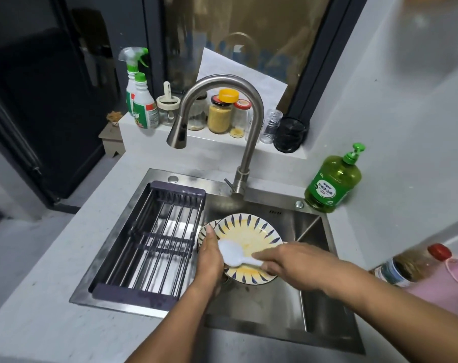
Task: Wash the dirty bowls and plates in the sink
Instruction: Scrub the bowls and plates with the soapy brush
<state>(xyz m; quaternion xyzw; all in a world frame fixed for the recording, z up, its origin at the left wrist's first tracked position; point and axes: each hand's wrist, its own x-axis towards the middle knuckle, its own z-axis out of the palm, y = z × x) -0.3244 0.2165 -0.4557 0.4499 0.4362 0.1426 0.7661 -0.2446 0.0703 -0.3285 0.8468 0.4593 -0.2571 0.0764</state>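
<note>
Plate (244, 231) in left hand (209, 260), over sink (311, 305).

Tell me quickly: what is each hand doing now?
Left hand: grips the plate by its rim.
Right hand: holds the white spoon.

A round yellow ceramic plate with dark blue leaf marks (244, 233) is gripped at its rim by the left hand (209, 254), tilted over the stainless steel sink (311, 289). A white plastic spoon-shaped scrubber (231, 254) is held by the right hand (293, 262), its head lying against the plate just beside the left fingers. A second patterned dish (205, 230) is seen behind the left fingertips.
</note>
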